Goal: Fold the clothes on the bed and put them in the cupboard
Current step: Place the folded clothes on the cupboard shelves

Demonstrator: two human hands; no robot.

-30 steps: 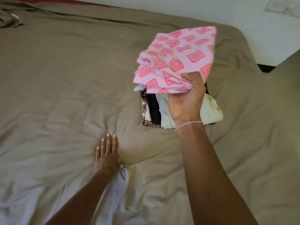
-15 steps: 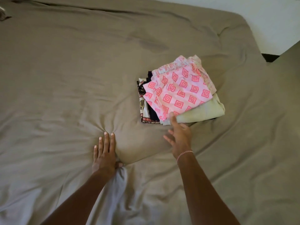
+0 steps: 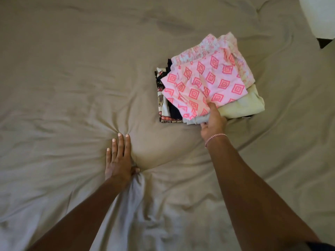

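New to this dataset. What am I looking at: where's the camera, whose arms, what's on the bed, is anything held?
No robot here: these are a person's two bare arms, filmed by one wide-angle camera worn on the head, looking forward and down. The surface is a bed under a taupe sheet. On it sits a stack of folded clothes: a pink diamond-print piece on top, a pale green piece beneath, dark patterned pieces showing at its left edge. The left hand rests flat on the sheet, holding nothing. The right hand grips the stack's near edge, thumb on the pink piece, fingers curled below.
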